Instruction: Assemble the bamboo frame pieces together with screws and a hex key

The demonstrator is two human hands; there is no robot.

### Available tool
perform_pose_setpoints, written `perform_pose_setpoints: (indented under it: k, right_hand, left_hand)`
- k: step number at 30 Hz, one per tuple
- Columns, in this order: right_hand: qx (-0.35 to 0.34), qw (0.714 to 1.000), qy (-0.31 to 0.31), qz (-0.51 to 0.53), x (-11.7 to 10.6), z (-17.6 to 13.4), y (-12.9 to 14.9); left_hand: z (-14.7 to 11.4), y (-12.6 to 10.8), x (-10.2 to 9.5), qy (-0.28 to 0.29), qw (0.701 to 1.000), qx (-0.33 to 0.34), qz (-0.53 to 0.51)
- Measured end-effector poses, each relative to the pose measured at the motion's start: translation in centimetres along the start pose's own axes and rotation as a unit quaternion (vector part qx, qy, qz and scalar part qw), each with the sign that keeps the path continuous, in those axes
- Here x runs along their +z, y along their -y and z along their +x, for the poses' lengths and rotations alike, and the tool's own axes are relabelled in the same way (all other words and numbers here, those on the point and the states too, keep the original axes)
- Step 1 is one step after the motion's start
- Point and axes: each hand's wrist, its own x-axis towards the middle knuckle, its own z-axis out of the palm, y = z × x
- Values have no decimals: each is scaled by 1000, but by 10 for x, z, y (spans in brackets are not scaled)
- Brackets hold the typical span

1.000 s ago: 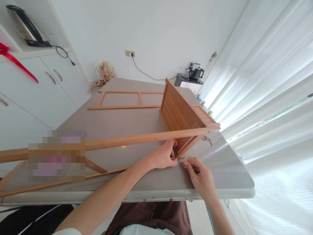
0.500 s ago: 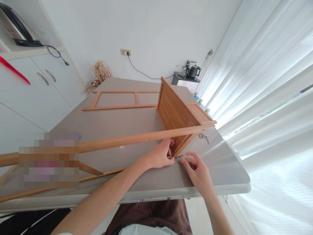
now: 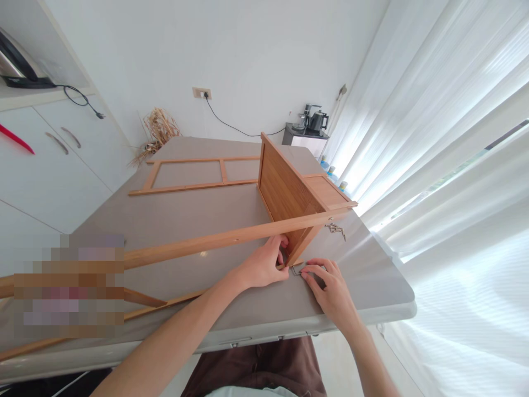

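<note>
Ideally, the table (image 3: 185,209) is kept still while the wooden frame (image 3: 289,193) at its four o'clock corner is steadied by the gripping left hand (image 3: 264,264), and the hex key (image 3: 298,270), pinched by the right hand (image 3: 330,289), is turned squarely.

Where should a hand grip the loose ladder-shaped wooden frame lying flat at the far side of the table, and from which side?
Probably the near long rail of the ladder-shaped frame, between the cross rungs, coming from above on the person's side. It lies flat on the table, and bare tabletop runs along that rail; its right end sits close to the upright wooden panel.
</note>
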Motion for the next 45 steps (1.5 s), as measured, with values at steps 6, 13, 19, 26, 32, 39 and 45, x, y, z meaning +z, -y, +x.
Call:
perform_pose_setpoints:
  k: [6,13,19,26,32,39,45]
  right_hand:
    - [-47,998,44,8,-7,4,1]
    - [-65,995,68,14,-9,8,-2]
    - [-54,995,80,22,-16,8,-3]
    - [14,998,47,43,-25,-3,7]
    - [57,995,15,81,-25,-6,15]
    - [106,987,52,111,-23,-11,18]
    - [63,994,48,79,-14,-7,18]
  left_hand:
    - [0,0,0,2,1000,-4,0]
    - [0,-1,1,0,1000,3,1]
    - [-1,0,0,-2,1000,5,2]
    - [-1,0,-1,-2,1000,7,0]
    - [-1,0,0,0,1000,9,2]
    - [-1,0,0,2,1000,5,6]
    - [-1,-1,-1,-1,1000,8,3]
